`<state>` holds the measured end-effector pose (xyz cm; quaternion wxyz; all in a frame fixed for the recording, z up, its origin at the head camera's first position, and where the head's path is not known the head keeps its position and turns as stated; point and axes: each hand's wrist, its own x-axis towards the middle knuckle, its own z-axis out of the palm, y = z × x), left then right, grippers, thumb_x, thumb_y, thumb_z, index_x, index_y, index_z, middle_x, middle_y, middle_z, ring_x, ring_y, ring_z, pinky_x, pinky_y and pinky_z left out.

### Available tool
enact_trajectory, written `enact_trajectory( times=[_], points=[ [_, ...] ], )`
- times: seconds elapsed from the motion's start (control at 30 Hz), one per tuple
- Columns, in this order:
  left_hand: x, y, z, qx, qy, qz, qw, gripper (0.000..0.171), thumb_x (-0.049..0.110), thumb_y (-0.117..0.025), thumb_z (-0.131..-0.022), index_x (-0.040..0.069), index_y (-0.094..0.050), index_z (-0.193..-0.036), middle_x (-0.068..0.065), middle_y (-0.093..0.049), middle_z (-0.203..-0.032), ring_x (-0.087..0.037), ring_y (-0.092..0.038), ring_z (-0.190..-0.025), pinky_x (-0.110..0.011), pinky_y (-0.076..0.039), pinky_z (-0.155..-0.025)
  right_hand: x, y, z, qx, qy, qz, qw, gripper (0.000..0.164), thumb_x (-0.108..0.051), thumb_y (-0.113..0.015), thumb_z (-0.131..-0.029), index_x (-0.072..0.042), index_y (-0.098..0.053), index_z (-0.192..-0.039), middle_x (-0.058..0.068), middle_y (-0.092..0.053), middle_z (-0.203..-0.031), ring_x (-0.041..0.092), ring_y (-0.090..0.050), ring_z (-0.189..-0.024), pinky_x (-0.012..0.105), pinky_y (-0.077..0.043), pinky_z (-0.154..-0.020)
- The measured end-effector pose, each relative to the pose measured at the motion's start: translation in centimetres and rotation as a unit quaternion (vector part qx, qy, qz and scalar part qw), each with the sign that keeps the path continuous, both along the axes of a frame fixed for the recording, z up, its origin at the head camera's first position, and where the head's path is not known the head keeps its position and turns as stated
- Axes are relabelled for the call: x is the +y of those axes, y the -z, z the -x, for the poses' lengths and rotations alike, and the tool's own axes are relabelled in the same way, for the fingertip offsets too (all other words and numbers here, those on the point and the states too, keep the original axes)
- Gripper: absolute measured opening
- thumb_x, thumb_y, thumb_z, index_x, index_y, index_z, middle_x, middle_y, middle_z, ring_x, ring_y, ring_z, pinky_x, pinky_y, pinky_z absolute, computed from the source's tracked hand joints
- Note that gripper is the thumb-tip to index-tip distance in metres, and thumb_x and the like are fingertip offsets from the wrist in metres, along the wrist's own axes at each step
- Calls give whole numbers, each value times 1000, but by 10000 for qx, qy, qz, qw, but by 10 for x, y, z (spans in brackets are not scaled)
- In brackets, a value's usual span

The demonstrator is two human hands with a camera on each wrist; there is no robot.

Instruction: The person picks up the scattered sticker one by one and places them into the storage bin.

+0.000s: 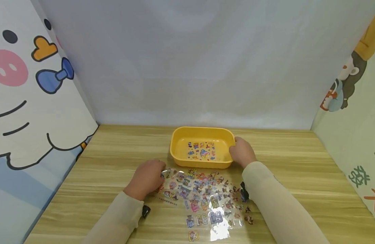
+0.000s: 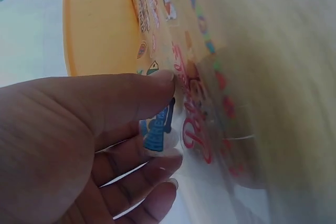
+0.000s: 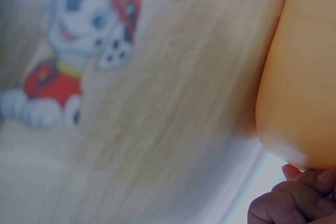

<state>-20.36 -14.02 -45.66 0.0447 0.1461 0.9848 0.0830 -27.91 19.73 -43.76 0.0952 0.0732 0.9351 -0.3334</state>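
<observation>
Sticker sheets (image 1: 184,191), left edge pinched by left hand (image 1: 147,178), yellow tub (image 1: 202,164), right end gripped by right hand (image 1: 243,152)

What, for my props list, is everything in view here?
Table: 1, wood-grain tan, beneath
Backdrop: 1, greyish white, behind
Cartoon panels: 2, white-and-blue left, pale green right
Tray: 1, yellow, on the table near the backdrop
Printed sheet: at least 1, clear with multicoloured prints, inside the tray
Loose sheets: several, overlapping, clear with multicoloured prints, before the tray
Wrist devices: 2, black, at the cuffs
Sleeves: 2, cream, both forearms
Left hand: 1, pinching the loose sheets' left edge
Right hand: 1, gripping the tray's right end
</observation>
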Motion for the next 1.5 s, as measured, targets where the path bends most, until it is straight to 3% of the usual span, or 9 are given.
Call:
enact_trajectory(
  times=[0.17, 0.3, 0.53, 0.67, 0.87, 1.1, 1.27, 1.5],
  points=[
    [-2, -1, 4, -276, -82, -150, 9995, 35, 14, -82, -85, 5, -73, -117, -8, -69, -108, -28, -65, -101, -47, -54, -91, 0, -1, -1, 5, -4, 6, 10000, 59, -12, -43, -103, 9, -30, -156, 29, -45, -151, 35, -55, -116, 52, -45, -107],
    [-6, -2, 6, -451, -186, -379, 9981, 31, 12, -81, -84, 5, -74, -114, -9, -70, -109, -28, -66, -101, -48, -54, -90, -1, -2, -2, 30, 3, 47, 10000, 59, -12, -43, -103, 8, -30, -156, 28, -47, -149, 35, -56, -114, 51, -46, -105],
    [-9, -5, 7, -629, -369, -651, 9952, 10, 9, -78, -85, 11, -71, -90, 0, -64, -86, -18, -58, -76, -40, -52, -70, 2, -1, -1, 44, -24, 49, 10000, 59, -12, -43, -103, 9, -30, -156, 29, -45, -150, 36, -55, -116, 52, -44, -107],
    [-10, -6, 6, -668, -407, -807, 9937, 16, 5, -73, -85, 14, -62, -77, 1, -58, -74, -18, -53, -67, -36, -45, -62, 2, -2, -1, 29, -36, 43, 10000, 59, -12, -43, -103, 8, -30, -157, 29, -45, -151, 36, -55, -117, 52, -45, -107],
    [-16, -6, 8, -690, -342, -1111, 9908, 19, 5, -72, -83, 16, -59, -73, 2, -56, -71, -17, -52, -67, -35, -44, -61, 1, -2, -1, 18, -25, 43, 10000, 59, -12, -43, -103, 9, -30, -156, 29, -45, -151, 36, -55, -116, 51, -45, -106],
    [-29, -9, 11, -1144, -78, -2009, 9729, 16, 9, -72, -89, 15, -62, -78, 1, -60, -76, -17, -53, -68, -36, -44, -64, 0, -3, -1, 63, -53, 2, 10000, 58, -12, -43, -103, 9, -31, -155, 29, -48, -147, 35, -56, -113, 51, -46, -105],
    [-36, -14, 14, -1196, 278, -2409, 9627, 13, 16, -71, -97, 16, -66, -84, 3, -64, -82, -15, -56, -74, -37, -47, -69, 0, -2, -1, 85, -26, 12, 10000, 57, -11, -43, -103, 9, -32, -155, 29, -50, -146, 35, -56, -112, 51, -46, -104],
    [-39, -19, 16, -1471, 143, -2961, 9437, 13, 20, -68, -98, 12, -68, -88, 1, -65, -87, -17, -58, -79, -37, -50, -72, 1, -1, -1, 87, -28, 33, 10000, 57, -12, -44, -103, 9, -32, -155, 29, -49, -147, 35, -56, -113, 51, -46, -105]
  ],
)
